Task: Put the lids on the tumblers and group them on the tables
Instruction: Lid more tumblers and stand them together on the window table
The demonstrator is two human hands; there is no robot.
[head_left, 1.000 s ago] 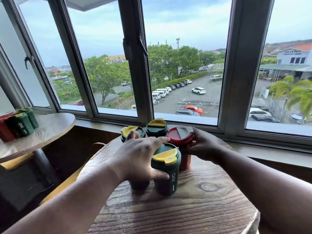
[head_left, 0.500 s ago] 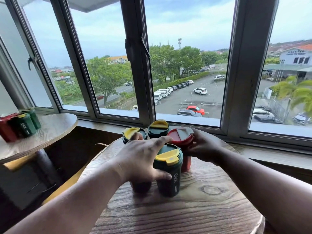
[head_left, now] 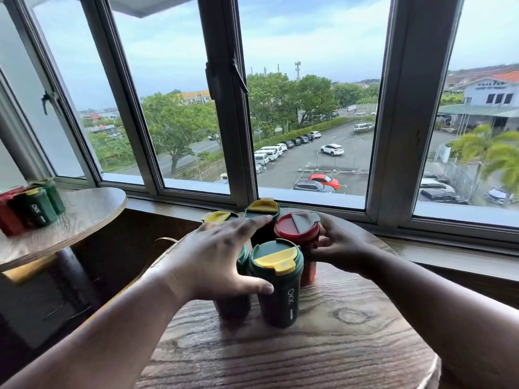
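A: What's on the near table?

B: 5 tumblers, all w/ lids on, packed tight by the window side. Front one is dark green w/ a yellow flap lid, white lettering down its side. Red tumbler stands just behind it to the right, red lid w/ grey flap. 2 more green ones at the back: back-left tumbler and back-centre tumbler, both yellow-topped. A 5th, the hidden tumbler, sits under the left hand; only a sliver of green lid and its dark base show.

A: Hands?

B: Left hand is spread wide over the cluster, fingers straight. Thumb touches the front green tumbler's side, index tip reaches the back-centre one. Palm covers the hidden tumbler; can't tell if it presses down on it.

A: Right hand?

B: Fingers curled against the red tumbler's right side, just under its lid, gripping it.

A: Other table?

B: Left table, round, wood grain, well apart from the near one. 3 tumblers grouped at its far-left edge: 1 red, 2 green, lids on as far as I can see, partly cut off by the frame edge.

A: Behind?

B: Window frame, car park and trees outside.
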